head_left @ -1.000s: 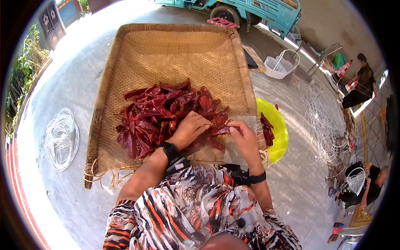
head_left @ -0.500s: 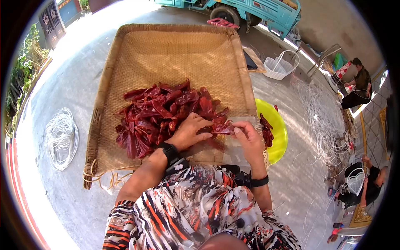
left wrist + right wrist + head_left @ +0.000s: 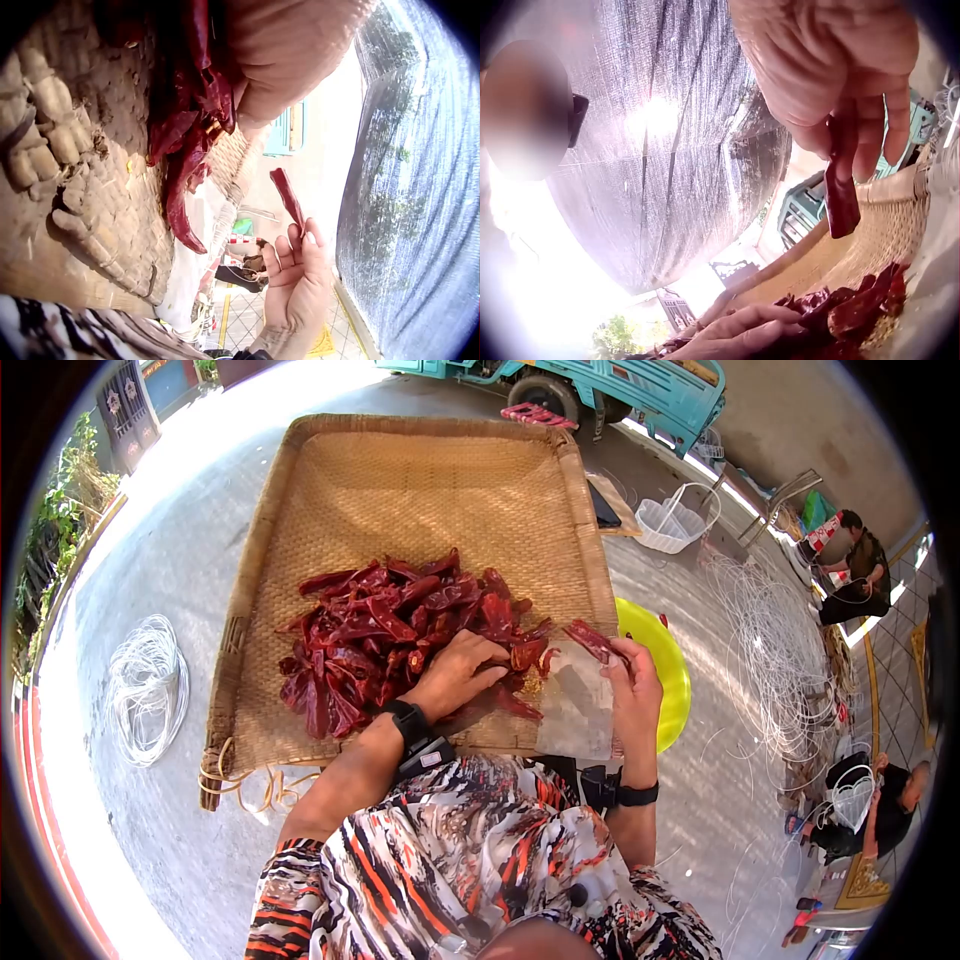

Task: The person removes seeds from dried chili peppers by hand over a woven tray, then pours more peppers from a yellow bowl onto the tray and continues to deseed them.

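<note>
The left hand (image 3: 458, 675) lies at the right side of a pile of dark red dried chilies (image 3: 370, 625) on a woven tray (image 3: 430, 480). Its fingers look loosely bent over the chilies, and in the right wrist view this hand (image 3: 739, 335) rests low beside them. Raised past the tray's right edge, the right hand (image 3: 636, 695) pinches one chili piece (image 3: 590, 640) between thumb and fingers. That piece (image 3: 842, 202) points down from the right hand (image 3: 832, 67) in the right wrist view. Small yellow seeds (image 3: 533, 682) lie between the hands.
A clear plastic sheet (image 3: 580, 705) covers the tray's near right corner. A yellow-green basin (image 3: 675, 690) stands to the right below it. A white basket (image 3: 668, 525), wire coils (image 3: 148, 690) and two people are farther out.
The right hand has moved right and away from the left hand, carrying the chili piece. Seeds now show where the hands were close together. The left hand has barely moved.
</note>
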The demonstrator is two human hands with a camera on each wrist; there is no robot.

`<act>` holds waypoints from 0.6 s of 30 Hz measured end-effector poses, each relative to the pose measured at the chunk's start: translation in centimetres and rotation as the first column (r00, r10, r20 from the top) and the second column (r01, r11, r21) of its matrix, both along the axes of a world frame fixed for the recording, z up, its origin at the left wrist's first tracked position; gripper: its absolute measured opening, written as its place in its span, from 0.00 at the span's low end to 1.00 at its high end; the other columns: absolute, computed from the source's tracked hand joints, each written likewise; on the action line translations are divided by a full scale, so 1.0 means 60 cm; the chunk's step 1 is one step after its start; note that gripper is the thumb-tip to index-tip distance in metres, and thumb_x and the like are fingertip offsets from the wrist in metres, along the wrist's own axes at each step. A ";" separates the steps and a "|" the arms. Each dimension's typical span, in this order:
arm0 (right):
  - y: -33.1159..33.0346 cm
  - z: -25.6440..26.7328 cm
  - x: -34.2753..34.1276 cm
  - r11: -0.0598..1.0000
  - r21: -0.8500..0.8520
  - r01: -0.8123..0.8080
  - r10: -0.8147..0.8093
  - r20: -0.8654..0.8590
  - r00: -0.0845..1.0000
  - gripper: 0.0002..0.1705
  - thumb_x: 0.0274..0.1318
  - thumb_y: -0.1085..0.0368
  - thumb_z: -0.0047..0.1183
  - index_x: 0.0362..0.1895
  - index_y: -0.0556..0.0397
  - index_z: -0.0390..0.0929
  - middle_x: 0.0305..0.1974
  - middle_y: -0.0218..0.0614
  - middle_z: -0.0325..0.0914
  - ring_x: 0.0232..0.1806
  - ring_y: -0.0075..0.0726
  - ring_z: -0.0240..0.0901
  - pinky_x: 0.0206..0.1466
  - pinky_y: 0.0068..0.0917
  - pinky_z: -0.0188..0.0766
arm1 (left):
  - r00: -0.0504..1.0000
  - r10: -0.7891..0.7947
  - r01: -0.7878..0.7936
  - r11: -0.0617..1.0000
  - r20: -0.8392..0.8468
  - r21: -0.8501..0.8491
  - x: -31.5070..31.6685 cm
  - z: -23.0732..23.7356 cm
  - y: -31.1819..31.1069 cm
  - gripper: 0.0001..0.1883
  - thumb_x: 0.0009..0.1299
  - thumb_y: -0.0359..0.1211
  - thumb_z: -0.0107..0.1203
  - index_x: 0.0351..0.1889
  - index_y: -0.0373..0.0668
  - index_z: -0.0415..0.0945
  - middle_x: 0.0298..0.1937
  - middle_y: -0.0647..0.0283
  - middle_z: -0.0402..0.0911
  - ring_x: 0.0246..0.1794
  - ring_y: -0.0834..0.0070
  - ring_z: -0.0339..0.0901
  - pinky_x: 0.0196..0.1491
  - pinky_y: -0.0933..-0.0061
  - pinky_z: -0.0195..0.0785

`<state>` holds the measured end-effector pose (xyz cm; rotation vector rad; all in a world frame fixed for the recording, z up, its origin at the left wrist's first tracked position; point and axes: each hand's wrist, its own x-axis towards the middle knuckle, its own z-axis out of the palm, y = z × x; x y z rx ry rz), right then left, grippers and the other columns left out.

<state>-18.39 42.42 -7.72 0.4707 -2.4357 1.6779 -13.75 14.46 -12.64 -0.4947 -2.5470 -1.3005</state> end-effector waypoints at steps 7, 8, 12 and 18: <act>0.062 0.012 -0.027 0.706 0.440 0.555 -0.373 -0.435 0.819 0.21 0.61 0.69 0.56 0.58 0.57 0.74 0.57 0.46 0.76 0.54 0.44 0.76 0.57 0.36 0.72 | 0.994 0.000 -0.023 0.977 -0.105 -0.213 0.001 -0.006 0.007 0.18 0.63 0.34 0.63 0.51 0.41 0.78 0.54 0.57 0.76 0.59 0.56 0.67 0.64 0.58 0.65; 0.060 0.005 -0.023 0.778 0.423 0.464 -0.355 -0.312 0.881 0.21 0.60 0.68 0.56 0.58 0.56 0.74 0.57 0.47 0.75 0.55 0.46 0.75 0.58 0.38 0.71 | 0.995 -0.015 -0.011 0.967 -0.098 -0.256 -0.001 -0.010 0.005 0.17 0.64 0.33 0.62 0.51 0.41 0.78 0.54 0.57 0.76 0.59 0.56 0.67 0.63 0.58 0.65; 0.003 0.001 0.016 0.926 0.348 -0.143 0.101 0.136 0.986 0.19 0.57 0.65 0.60 0.53 0.54 0.78 0.50 0.43 0.78 0.53 0.50 0.74 0.57 0.41 0.70 | 0.996 -0.017 -0.007 0.962 -0.086 -0.272 0.000 -0.010 0.005 0.15 0.64 0.29 0.59 0.49 0.41 0.77 0.52 0.58 0.76 0.59 0.57 0.67 0.61 0.59 0.67; -0.069 -0.035 0.047 0.727 0.591 -0.349 0.480 -0.073 0.874 0.13 0.50 0.63 0.62 0.42 0.49 0.80 0.43 0.38 0.78 0.52 0.50 0.70 0.57 0.42 0.65 | 0.989 0.149 -0.146 0.983 0.016 -0.112 -0.003 -0.017 0.008 0.11 0.71 0.25 0.54 0.51 0.40 0.75 0.47 0.54 0.78 0.51 0.55 0.74 0.58 0.59 0.69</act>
